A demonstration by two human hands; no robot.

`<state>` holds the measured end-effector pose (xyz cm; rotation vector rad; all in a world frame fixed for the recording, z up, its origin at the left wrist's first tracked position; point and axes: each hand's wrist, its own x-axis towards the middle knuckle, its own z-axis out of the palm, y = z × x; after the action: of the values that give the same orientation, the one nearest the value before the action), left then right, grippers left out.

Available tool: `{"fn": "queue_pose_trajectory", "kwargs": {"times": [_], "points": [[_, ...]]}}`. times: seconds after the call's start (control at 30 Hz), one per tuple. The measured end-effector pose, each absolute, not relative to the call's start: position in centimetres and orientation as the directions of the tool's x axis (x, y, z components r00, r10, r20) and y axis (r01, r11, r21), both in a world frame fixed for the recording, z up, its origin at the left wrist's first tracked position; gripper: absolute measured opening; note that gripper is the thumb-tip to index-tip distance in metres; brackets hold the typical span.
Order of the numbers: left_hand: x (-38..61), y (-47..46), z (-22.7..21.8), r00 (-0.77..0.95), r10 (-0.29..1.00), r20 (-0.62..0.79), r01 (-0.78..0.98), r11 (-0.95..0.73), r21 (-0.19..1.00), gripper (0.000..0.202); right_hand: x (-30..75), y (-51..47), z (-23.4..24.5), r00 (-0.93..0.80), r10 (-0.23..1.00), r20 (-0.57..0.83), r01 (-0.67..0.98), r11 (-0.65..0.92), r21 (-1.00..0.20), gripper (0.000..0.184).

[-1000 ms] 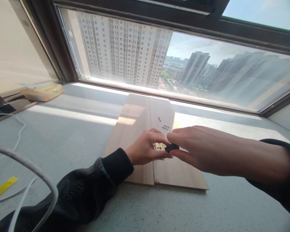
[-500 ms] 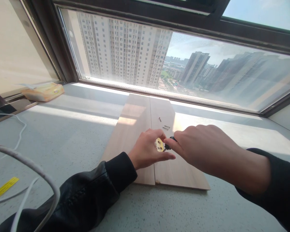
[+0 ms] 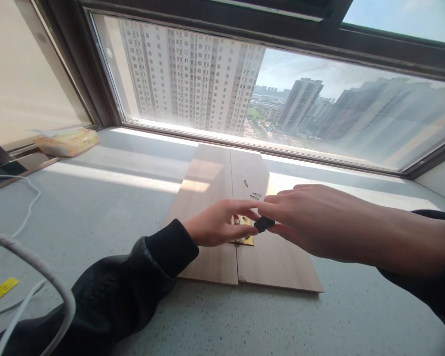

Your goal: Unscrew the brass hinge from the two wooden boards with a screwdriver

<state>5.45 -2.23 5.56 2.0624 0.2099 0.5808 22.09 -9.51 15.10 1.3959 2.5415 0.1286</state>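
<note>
Since the earlier frame, left hand is flattened, fingers steadying the brass hinge across the wooden boards' seam; right hand pinches a black screwdriver handle at its 3 o'clock.

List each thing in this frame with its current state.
Left hand: rests on the hinge.
Right hand: pinches the black tool.
Black tool: held above the boards.
Hinge: flat across the seam, partly hidden.
Boards: two, flat, side by side.
Screws: loose on the right board.
Tissue pack: lying by the window.
</note>
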Motion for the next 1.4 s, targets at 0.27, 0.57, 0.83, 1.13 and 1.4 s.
{"fn": "queue_pose_trajectory", "kwargs": {"times": [0.27,0.57,0.83,1.13,1.4], "points": [[6.3,-3.0,4.5,0.768,0.445,0.461,-0.087,-0.640,0.763,0.024,21.4,-10.1,14.8,-0.390,0.917,-0.082,0.901,0.398,0.172,0.021],[6.6,-3.4,4.3,0.683,0.563,0.465,-0.031,-0.615,0.788,0.022,21.2,-9.8,14.0,-0.464,0.886,0.004,0.884,0.463,-0.067,0.013],[6.2,-3.1,5.1,0.689,0.508,0.517,-0.138,-0.609,0.781,0.049,22.3,-10.1,14.1,-0.567,0.816,0.115,0.798,0.578,-0.172,0.025],[5.6,-2.7,5.6,0.742,0.378,0.554,0.276,-0.925,0.262,0.034,23.9,-11.1,9.2,0.043,0.939,0.340,0.764,0.188,-0.617,0.025],[4.7,-4.7,8.6,0.888,0.361,0.284,0.311,-0.927,0.209,0.015,23.9,-11.3,2.9,0.058,0.953,0.297,0.776,0.144,-0.614,0.022]]}}
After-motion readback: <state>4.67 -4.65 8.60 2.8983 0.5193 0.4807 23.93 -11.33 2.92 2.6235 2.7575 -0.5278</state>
